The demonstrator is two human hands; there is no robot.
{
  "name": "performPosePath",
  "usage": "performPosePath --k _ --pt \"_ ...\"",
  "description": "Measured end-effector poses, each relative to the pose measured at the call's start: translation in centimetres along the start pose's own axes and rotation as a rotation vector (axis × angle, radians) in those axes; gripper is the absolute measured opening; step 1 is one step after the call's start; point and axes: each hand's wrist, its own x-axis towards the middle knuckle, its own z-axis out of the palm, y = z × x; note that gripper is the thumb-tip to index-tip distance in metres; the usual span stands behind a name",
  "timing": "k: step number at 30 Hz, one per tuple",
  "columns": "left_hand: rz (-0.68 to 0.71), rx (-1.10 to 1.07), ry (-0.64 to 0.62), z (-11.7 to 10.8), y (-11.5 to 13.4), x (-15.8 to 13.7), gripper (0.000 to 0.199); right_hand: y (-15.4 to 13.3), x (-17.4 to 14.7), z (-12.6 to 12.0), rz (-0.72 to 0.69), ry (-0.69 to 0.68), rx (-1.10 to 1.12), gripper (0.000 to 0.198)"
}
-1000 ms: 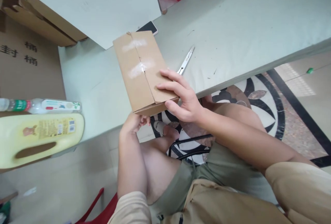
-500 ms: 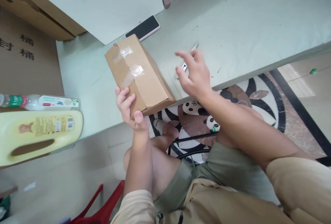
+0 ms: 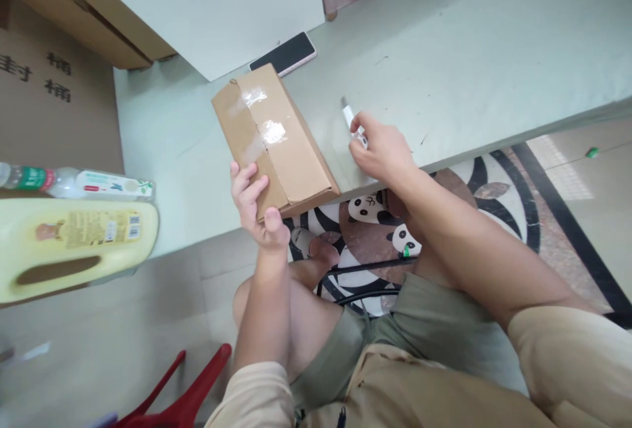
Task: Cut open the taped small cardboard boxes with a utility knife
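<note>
One box [image 3: 276,138] is held at a table [image 3: 494,53] above panda-patterned flooring [image 3: 353,234].

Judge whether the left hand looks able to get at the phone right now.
Probably not: the left hand grips the near end of the cardboard box, whose body lies between it and the phone.

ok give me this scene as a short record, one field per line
left hand: left hand gripping the near left corner of a small brown cardboard box
right hand: right hand holding a slim silver-and-white tool
box: clear shiny tape across its top seam
beyond box: black-screened phone with pale edges, partly hidden by it
far left: pale yellow plastic jug, clear plastic bottle with green-and-red band
</note>
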Motion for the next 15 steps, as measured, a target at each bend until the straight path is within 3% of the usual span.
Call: performPosePath --k 3,5,7,11,13,15 --pt "-0.044 0.012 -0.023 0.2 0.1 -0.2 0.053 0.3 -0.5 -0.1 -0.146 0.027 0.367 0.035" --pt "-0.071 0.011 -0.033 0.4 0.4 -0.4 0.058 0.3 -1.1 0.1 -0.261 0.115 0.496 0.032" --pt "-0.09 -0.005 -0.041 0.6 0.8 -0.6 0.06 0.3 -1.8 0.4 -0.319 0.263 0.533 0.026" --pt "-0.055 -0.044 -0.082 0.8 1.5 -0.9 0.059 -0.2 -2.5 0.5 -0.301 0.538 0.544 0.013" --pt "-0.006 -0.039 -0.082 0.7 1.7 -1.1 0.058 -0.8 -2.6 0.2 -0.32 0.654 0.559 0.025" --pt "0.004 -0.039 -0.088 0.6 1.9 -1.3 0.056 -1.6 -2.8 -0.2 -0.319 0.652 0.501 0.048"
